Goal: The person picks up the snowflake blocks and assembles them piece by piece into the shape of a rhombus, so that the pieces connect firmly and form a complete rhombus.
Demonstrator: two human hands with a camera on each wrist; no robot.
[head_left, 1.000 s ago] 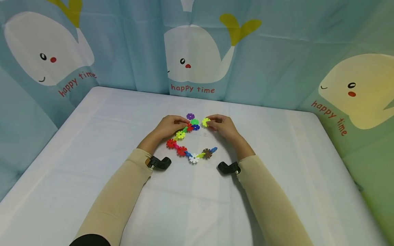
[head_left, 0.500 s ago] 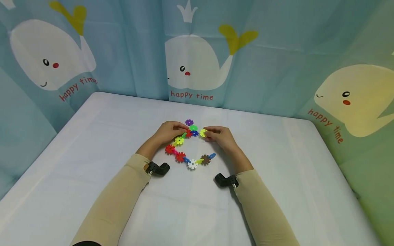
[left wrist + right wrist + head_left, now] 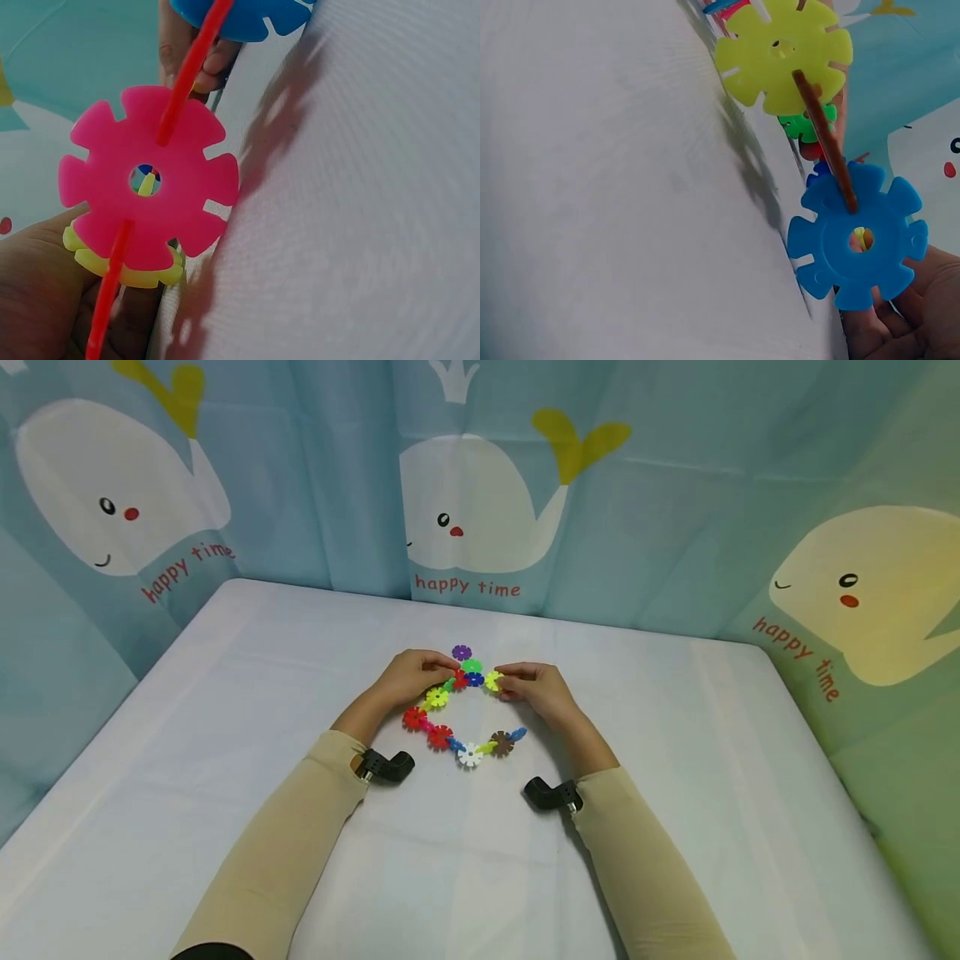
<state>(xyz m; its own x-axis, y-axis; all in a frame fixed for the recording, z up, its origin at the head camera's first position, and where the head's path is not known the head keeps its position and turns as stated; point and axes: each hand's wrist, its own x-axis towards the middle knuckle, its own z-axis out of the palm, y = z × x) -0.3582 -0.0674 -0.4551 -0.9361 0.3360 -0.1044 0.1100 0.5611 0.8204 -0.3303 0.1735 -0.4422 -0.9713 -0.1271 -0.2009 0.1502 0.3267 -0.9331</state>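
In the head view, notched plastic snowflake discs are slotted into a curved chain on the table. My left hand (image 3: 408, 678) pinches the chain's far end at the red disc (image 3: 460, 680), beside a dark blue disc (image 3: 475, 679). My right hand (image 3: 542, 691) pinches a loose yellow disc (image 3: 492, 681) by its right side, its left edge right at the blue disc. The chain curves back past a white disc (image 3: 470, 755) to a brown disc (image 3: 502, 743) and a light blue end disc (image 3: 518, 734). A pink disc (image 3: 105, 172) fills the left wrist view; the light blue disc (image 3: 825, 247) partly covers my right hand.
A light green disc (image 3: 472, 667) and a purple disc (image 3: 462, 652) lie just beyond the fingertips. The white-covered table (image 3: 660, 760) ends at the back against a blue whale-print curtain (image 3: 675, 527). Black wrist cameras jut inward from both sleeves.
My right hand has brought the yellow disc leftward, narrowing the gap to the dark blue disc. My left hand keeps its hold on the chain. The head view has shifted slightly.
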